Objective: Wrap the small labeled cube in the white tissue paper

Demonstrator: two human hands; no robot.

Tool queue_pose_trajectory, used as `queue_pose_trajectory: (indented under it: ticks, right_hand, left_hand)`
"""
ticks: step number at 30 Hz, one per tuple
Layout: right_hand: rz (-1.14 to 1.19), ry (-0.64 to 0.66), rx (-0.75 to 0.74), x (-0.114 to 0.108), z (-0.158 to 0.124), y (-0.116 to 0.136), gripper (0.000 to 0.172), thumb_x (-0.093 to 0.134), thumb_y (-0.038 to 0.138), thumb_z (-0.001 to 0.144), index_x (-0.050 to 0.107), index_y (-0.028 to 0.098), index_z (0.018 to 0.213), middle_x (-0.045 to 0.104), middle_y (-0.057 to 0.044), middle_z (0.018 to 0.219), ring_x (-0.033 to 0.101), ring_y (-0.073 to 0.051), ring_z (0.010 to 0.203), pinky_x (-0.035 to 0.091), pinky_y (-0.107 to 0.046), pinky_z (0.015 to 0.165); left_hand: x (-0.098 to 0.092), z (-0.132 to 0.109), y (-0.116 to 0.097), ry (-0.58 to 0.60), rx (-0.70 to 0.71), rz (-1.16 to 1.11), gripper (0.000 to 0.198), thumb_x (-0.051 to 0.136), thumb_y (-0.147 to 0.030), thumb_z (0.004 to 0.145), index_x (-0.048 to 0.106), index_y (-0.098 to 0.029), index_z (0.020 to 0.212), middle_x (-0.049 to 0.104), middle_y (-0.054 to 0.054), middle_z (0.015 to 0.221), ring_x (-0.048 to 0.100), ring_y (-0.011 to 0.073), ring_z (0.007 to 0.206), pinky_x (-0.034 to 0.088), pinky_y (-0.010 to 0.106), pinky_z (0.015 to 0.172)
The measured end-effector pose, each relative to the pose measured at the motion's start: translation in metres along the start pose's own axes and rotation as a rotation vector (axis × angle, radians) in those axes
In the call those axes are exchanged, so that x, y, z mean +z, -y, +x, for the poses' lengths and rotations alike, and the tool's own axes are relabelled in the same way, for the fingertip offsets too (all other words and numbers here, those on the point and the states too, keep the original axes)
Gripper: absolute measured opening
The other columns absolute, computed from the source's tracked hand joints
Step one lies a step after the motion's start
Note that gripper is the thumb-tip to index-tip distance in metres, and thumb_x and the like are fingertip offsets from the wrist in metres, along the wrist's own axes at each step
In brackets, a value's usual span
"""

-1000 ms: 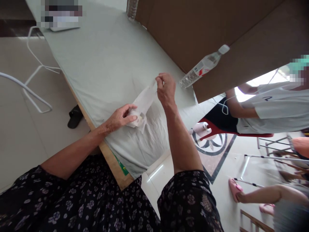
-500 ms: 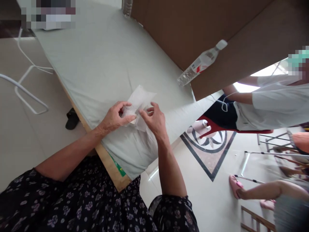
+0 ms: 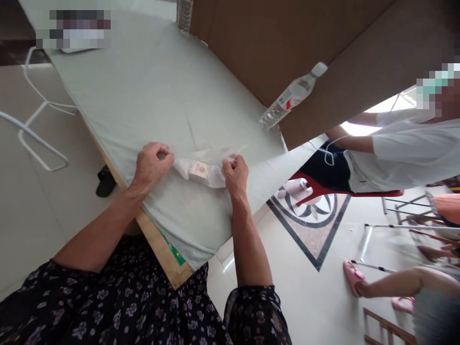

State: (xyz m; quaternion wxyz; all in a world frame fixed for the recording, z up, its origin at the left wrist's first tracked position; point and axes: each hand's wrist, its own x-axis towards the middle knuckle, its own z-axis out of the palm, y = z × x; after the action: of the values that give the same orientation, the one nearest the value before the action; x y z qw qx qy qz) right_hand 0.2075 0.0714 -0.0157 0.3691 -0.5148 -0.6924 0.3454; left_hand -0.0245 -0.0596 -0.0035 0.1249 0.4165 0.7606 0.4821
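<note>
Pinching opposite ends of a translucent wrapper [image 3: 181,167], the left hand [image 3: 153,164] and right hand [image 3: 237,176] held it over the cloth-covered surface [image 3: 143,86], a small red-marked item [image 3: 199,170] at its middle. Farther off, a white-capped plastic bottle [image 3: 293,99] stood beside brown cardboard [image 3: 247,48].

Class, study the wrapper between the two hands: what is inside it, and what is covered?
Inside the wrapper, a pale piece with a reddish mark shows. Its underside and ends are hidden by crumpled layers; what it is cannot be told.
</note>
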Motion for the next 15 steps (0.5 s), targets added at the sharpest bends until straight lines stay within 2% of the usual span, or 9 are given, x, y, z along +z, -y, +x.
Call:
queue_pose_trajectory:
  ticks: [4, 7, 9, 12, 13, 15]
  right_hand:
    - [0.066, -0.168, -0.007, 0.005, 0.001, -0.011, 0.040, 0.060, 0.034, 0.083, 0.059, 0.020, 0.121, 0.062, 0.006, 0.076, 0.054, -0.012, 0.065, 0.047, -0.030, 0.070]
    - [0.124, -0.259, -0.024, 0.001, -0.003, -0.012, 0.034, 0.060, 0.040, 0.084, 0.061, 0.021, 0.112, 0.065, 0.003, 0.082, 0.058, -0.013, 0.069, 0.050, -0.030, 0.072]
    - [0.140, -0.288, -0.045, -0.006, -0.009, -0.007, 0.027, 0.060, 0.045, 0.085, 0.063, 0.021, 0.097, 0.064, 0.002, 0.078, 0.058, -0.014, 0.069, 0.051, -0.031, 0.071]
    - [0.104, -0.251, -0.108, -0.017, -0.023, 0.006, 0.026, 0.059, 0.046, 0.090, 0.065, 0.022, 0.084, 0.066, 0.000, 0.075, 0.060, -0.015, 0.068, 0.050, -0.031, 0.069]
    - [0.082, -0.219, -0.156, -0.019, -0.027, 0.011, 0.026, 0.059, 0.046, 0.092, 0.067, 0.022, 0.086, 0.070, -0.001, 0.079, 0.063, -0.017, 0.073, 0.052, -0.032, 0.071]
    - [0.040, -0.133, -0.278, -0.022, -0.033, 0.020, 0.026, 0.060, 0.046, 0.095, 0.072, 0.023, 0.096, 0.077, -0.006, 0.098, 0.071, -0.021, 0.094, 0.055, -0.037, 0.084]
  left_hand:
    - [-0.012, -0.007, -0.010, -0.065, 0.068, 0.071, 0.012, 0.062, -0.023, 0.082, 0.062, -0.024, 0.094, 0.070, 0.004, 0.095, 0.065, 0.0220, 0.089, 0.057, 0.038, 0.084]
    - [-0.021, -0.027, -0.035, -0.060, 0.310, 0.055, 0.008, 0.062, -0.025, 0.086, 0.063, -0.024, 0.094, 0.070, 0.005, 0.097, 0.067, 0.0249, 0.096, 0.056, 0.043, 0.092]
    - [-0.023, -0.039, -0.051, 0.029, 0.485, 0.021, 0.004, 0.062, -0.026, 0.087, 0.064, -0.024, 0.090, 0.072, 0.005, 0.093, 0.068, 0.0250, 0.093, 0.056, 0.044, 0.092]
    - [-0.016, -0.044, -0.061, 0.185, 0.628, 0.015, 0.007, 0.060, -0.025, 0.088, 0.066, -0.023, 0.090, 0.075, 0.006, 0.092, 0.070, 0.0261, 0.094, 0.056, 0.045, 0.094]
    - [-0.013, -0.041, -0.061, 0.231, 0.648, 0.029, 0.011, 0.060, -0.025, 0.087, 0.068, -0.022, 0.094, 0.077, 0.007, 0.098, 0.071, 0.0276, 0.101, 0.055, 0.046, 0.098]
    - [-0.006, -0.031, -0.058, 0.323, 0.666, 0.080, 0.027, 0.060, -0.025, 0.084, 0.071, -0.021, 0.109, 0.077, 0.010, 0.120, 0.068, 0.0316, 0.121, 0.050, 0.050, 0.109]
